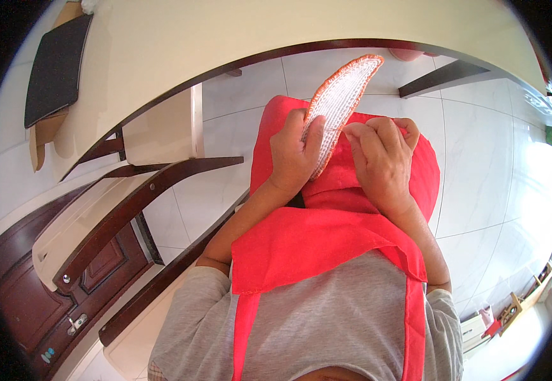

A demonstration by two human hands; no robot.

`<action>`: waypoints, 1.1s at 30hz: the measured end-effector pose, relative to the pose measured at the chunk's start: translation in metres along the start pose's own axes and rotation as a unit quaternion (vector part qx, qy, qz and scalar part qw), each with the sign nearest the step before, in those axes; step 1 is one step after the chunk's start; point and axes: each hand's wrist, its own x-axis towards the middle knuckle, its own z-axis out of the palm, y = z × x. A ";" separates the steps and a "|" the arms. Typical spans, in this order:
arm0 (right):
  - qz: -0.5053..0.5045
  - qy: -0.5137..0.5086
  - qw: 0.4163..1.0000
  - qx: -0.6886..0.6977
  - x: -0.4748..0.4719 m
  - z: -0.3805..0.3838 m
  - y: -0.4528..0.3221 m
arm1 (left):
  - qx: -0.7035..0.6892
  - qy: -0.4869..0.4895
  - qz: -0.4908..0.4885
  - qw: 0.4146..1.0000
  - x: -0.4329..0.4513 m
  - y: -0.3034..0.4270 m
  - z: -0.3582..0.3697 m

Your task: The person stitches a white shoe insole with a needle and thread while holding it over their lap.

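Observation:
My left hand [292,150] grips a long, flat white knitted piece [340,97], shaped somewhat like a shoe insole, above my lap. Orange stitching runs around its rim. The piece stands tilted, its far tip pointing up and to the right, and my left thumb presses on its near face. Close to its right edge, my right hand [385,162] has thumb and forefinger pinched together. A thin orange-brown strand [335,129] spans from the edge to those fingertips; whether a needle is there I cannot tell. Beneath both hands lies the red apron [342,185] over my lap.
A cream table [276,24] with a dark curved edge is in front of me. On its left rests a black panel [59,69] with cardboard. A cream-backed chair [100,214] with dark wood stands at left, near a dark door [33,295]. A table leg [442,78] angles down at right.

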 end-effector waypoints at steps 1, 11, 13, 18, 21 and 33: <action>0.000 -0.001 1.000 0.000 0.000 0.000 0.000 | 0.005 -0.001 0.003 1.000 0.000 0.000 0.000; 0.002 -0.004 1.000 0.014 0.001 -0.002 0.000 | 0.014 0.002 0.007 1.000 0.000 -0.001 0.000; 0.004 -0.006 1.000 0.017 0.001 -0.002 0.000 | 0.013 0.000 0.004 1.000 0.000 -0.001 0.000; 0.001 -0.010 1.000 0.019 0.001 -0.002 0.000 | 0.002 -0.004 -0.009 1.000 0.000 0.000 -0.001; 0.004 -0.007 1.000 0.016 0.000 -0.001 0.000 | 0.003 -0.003 -0.006 1.000 0.000 0.001 -0.001; -0.040 -0.025 0.998 -0.038 0.002 -0.002 -0.003 | 0.016 -0.021 0.005 1.000 -0.001 0.000 -0.001</action>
